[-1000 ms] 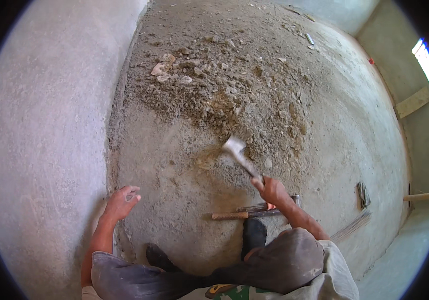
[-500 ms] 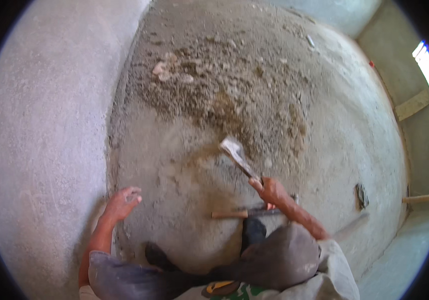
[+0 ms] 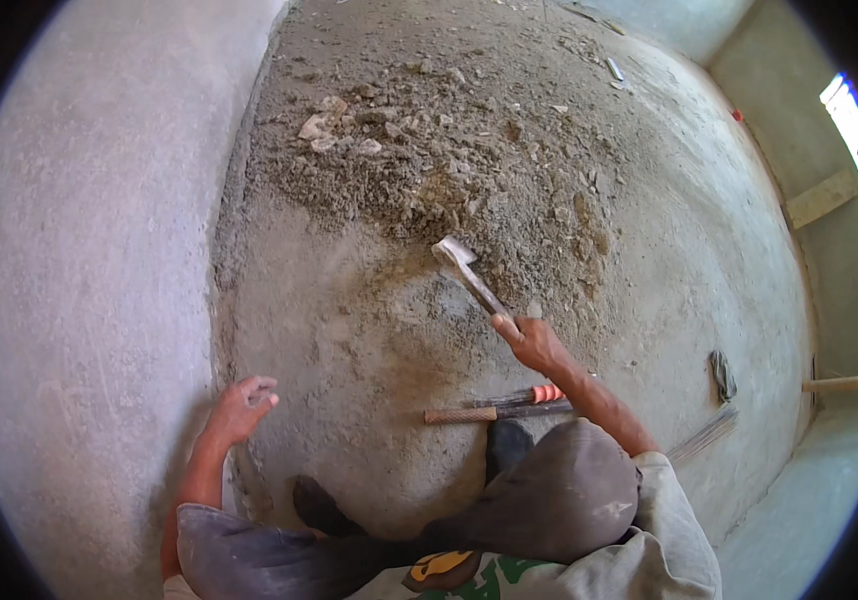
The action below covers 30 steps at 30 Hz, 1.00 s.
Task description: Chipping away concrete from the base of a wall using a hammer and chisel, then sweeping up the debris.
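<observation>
My right hand (image 3: 539, 345) is closed around the handle of a short-handled digging tool (image 3: 486, 293). It looks like a hand hoe, with a pale, dusty flat metal head at the near edge of a heap of loose earth and rubble (image 3: 429, 165). Whether the head touches the ground I cannot tell. On the left, my left hand (image 3: 242, 410) hangs empty beside my knee, its fingers loosely bent and apart. Between my feet and the heap lie tools: one with a brown patterned handle (image 3: 459, 415) and one with an orange-red grip (image 3: 547, 393).
A pale plastered wall (image 3: 99, 230) rises close on my left. To the right lie a dark crumpled object (image 3: 721, 376) and a bundle of thin rods (image 3: 704, 436). Beyond them a wooden bar (image 3: 842, 383) juts out at the right wall.
My right hand has moved forward and slightly up in the picture with the tool, whose head now reaches the heap's edge. The orange-red grip is uncovered. My left hand has barely moved.
</observation>
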### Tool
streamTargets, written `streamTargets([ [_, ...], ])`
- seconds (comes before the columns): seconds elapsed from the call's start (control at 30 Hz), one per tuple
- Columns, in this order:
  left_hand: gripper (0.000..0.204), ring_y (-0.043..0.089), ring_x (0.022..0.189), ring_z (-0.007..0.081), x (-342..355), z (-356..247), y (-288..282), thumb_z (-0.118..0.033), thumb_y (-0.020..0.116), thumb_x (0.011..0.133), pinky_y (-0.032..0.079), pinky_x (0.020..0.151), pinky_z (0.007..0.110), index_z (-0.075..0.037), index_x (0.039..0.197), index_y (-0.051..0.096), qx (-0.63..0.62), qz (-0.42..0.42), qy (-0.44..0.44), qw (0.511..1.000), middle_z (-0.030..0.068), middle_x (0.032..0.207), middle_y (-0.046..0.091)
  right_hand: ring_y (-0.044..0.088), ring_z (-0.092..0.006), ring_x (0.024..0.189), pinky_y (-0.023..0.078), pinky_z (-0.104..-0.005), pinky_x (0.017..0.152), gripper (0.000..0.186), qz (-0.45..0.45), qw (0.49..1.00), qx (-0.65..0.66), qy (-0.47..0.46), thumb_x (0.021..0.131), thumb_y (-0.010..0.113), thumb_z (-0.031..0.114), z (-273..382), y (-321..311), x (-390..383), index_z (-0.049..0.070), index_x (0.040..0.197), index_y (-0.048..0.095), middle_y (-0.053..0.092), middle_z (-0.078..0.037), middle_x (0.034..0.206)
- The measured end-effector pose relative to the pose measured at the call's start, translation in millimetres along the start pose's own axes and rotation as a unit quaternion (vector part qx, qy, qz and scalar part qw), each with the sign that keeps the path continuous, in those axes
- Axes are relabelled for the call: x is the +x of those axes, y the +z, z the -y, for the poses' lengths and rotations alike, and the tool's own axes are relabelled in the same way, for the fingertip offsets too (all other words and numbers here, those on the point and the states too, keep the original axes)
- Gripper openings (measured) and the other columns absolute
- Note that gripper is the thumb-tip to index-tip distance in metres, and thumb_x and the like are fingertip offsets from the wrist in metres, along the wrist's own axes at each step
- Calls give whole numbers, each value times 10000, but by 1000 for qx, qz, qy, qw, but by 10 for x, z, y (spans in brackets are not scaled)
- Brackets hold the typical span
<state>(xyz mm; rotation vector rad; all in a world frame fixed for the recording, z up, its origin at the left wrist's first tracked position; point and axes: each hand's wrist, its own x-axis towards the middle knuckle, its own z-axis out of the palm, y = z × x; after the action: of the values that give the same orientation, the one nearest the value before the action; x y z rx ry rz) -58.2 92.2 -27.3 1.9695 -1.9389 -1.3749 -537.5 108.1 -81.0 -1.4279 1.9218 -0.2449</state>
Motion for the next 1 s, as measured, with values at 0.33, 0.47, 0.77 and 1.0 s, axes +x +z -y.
streamTargets([
  [0.33,372,625,1050,264,117,-95,52,-235,648,839,484,873,380,-44,1155,607,7,37,-16,999,160,1097,653,630,-390,717,490,-453,646,253,65,991,-20,-118,763,622,152,58,530,-993,6,963,569,609,-217,723],
  [0.47,380,625,1051,263,65,-89,79,-249,639,844,481,877,367,-41,1160,604,18,18,13,1000,163,1108,649,631,-389,727,487,-464,650,242,19,949,-12,-314,760,619,144,-171,397,-1115,29,969,577,625,-225,756],
  [0.77,371,620,1057,249,87,-147,114,-237,650,834,479,883,369,-34,1142,613,33,32,7,999,154,1131,641,615,-414,716,476,-481,630,168,6,993,-81,-85,712,610,138,-326,489,-1132,47,841,550,601,-207,717],
  [1.0,373,618,1071,266,79,-289,85,-251,643,846,481,886,379,-36,1149,607,50,16,35,998,158,1127,641,634,-390,772,493,-491,672,191,6,979,-203,-28,722,630,173,-602,279,-908,43,851,578,633,-185,762],
])
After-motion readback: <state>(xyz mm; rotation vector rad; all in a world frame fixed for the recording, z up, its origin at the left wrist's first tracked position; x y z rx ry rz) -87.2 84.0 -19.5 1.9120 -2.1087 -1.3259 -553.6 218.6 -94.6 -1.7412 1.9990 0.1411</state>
